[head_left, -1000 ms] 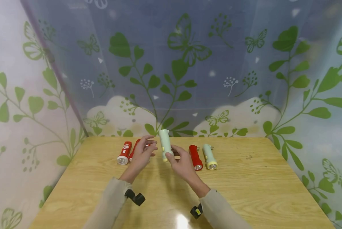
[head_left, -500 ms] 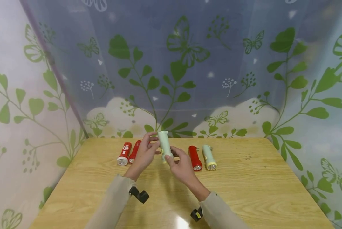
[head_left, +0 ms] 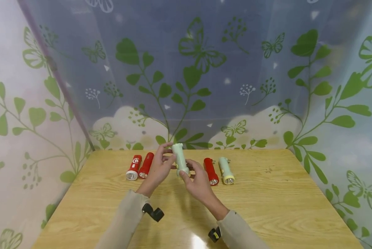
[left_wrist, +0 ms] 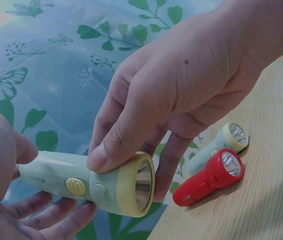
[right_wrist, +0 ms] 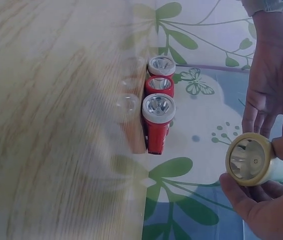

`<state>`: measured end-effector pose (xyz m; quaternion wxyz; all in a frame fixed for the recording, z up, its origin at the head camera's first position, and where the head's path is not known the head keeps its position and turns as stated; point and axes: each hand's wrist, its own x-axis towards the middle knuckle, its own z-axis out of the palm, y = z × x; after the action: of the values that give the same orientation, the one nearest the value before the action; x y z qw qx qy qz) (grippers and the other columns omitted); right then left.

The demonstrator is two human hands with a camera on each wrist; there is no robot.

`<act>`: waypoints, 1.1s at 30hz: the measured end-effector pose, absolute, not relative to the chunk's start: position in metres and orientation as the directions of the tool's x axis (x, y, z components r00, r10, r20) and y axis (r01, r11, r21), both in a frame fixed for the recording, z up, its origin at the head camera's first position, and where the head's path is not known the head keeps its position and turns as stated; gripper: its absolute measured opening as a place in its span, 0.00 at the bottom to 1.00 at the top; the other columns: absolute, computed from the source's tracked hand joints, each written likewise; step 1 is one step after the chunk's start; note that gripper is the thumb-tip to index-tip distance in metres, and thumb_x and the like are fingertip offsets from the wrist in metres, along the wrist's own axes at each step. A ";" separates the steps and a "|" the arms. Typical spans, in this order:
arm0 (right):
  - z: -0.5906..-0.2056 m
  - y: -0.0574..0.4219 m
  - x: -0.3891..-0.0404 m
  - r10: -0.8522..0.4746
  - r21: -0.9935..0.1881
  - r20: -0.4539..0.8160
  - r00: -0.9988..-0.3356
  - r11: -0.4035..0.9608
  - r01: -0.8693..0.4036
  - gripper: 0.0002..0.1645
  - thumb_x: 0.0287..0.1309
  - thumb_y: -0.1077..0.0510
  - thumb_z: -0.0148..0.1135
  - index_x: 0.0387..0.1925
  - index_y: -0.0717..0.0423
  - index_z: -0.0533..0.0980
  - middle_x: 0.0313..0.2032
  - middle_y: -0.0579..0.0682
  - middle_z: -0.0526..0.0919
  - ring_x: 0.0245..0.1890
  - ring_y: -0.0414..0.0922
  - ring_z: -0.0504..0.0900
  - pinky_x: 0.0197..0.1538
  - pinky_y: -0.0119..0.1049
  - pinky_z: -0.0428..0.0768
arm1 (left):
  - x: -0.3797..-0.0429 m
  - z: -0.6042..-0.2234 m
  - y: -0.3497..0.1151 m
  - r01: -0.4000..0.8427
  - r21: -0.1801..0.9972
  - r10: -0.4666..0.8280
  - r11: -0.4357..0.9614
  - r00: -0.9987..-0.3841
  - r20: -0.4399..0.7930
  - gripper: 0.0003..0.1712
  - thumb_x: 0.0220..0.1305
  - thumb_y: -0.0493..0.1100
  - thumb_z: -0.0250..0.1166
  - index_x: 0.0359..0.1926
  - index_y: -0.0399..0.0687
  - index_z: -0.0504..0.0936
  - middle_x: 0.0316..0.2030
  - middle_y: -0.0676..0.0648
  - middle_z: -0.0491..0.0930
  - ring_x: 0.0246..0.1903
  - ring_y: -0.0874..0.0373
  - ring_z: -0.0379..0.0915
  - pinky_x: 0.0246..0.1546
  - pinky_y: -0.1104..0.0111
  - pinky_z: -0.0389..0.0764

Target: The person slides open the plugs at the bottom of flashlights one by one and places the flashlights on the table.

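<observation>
A mint-green flashlight [head_left: 179, 157] with a pale yellow head rim is held above the table, tail up and lens end tilted down. My right hand [head_left: 200, 181] pinches its head end; in the left wrist view, the right thumb [left_wrist: 99, 156] presses just behind the yellow rim [left_wrist: 126, 187]. Around the tail end, my left hand [head_left: 158, 167] holds the body, its fingers [left_wrist: 56, 215] below and its thumb at the tail. A yellow slide switch [left_wrist: 75, 186] faces the left wrist camera. In the right wrist view, the lens [right_wrist: 247, 159] shows unlit.
On the wooden table [head_left: 282, 200], a red flashlight [head_left: 211, 171] and another mint-green flashlight [head_left: 226, 170] lie to the right. Red flashlights lie to the left, including a white-rimmed one [head_left: 133, 167] and an all-red one [head_left: 146, 165]. A leaf-patterned curtain [head_left: 186, 86] surrounds the back and sides.
My left hand has moved right from beside the mint-green flashlight and now holds its tail end. The right hand has kept its pinch near the head.
</observation>
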<state>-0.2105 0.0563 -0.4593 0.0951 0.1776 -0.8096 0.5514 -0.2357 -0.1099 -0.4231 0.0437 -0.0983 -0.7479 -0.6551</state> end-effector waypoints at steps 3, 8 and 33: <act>-0.459 0.058 -0.210 -0.191 -0.854 0.359 -0.913 0.327 -0.404 0.26 0.67 0.60 0.64 0.64 0.58 0.72 0.55 0.58 0.82 0.54 0.55 0.83 0.50 0.46 0.87 | -0.235 -0.422 -0.109 0.211 0.969 0.091 0.129 -0.975 0.200 0.27 0.76 0.40 0.57 0.71 0.51 0.63 0.62 0.34 0.71 0.52 0.40 0.79 0.46 0.50 0.87; -0.460 0.059 -0.208 -0.200 -0.845 0.376 -0.904 0.325 -0.424 0.27 0.68 0.60 0.64 0.65 0.59 0.71 0.57 0.60 0.82 0.56 0.58 0.83 0.51 0.50 0.87 | -0.234 -0.424 -0.107 0.216 0.967 0.083 0.133 -0.975 0.207 0.27 0.75 0.41 0.57 0.71 0.48 0.64 0.61 0.34 0.72 0.51 0.41 0.79 0.44 0.53 0.87; -0.460 0.057 -0.206 -0.201 -0.850 0.373 -0.906 0.316 -0.421 0.27 0.68 0.60 0.64 0.66 0.59 0.70 0.57 0.61 0.83 0.55 0.59 0.84 0.52 0.52 0.86 | -0.226 -0.420 -0.106 0.227 0.965 0.076 0.128 -0.973 0.219 0.25 0.76 0.40 0.56 0.70 0.50 0.65 0.62 0.36 0.72 0.51 0.41 0.79 0.48 0.44 0.85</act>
<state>-0.2058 0.0575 -0.4597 0.0993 0.1931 -0.8051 0.5519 -0.2264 -0.1064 -0.4202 0.0580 -0.1013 -0.7489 -0.6523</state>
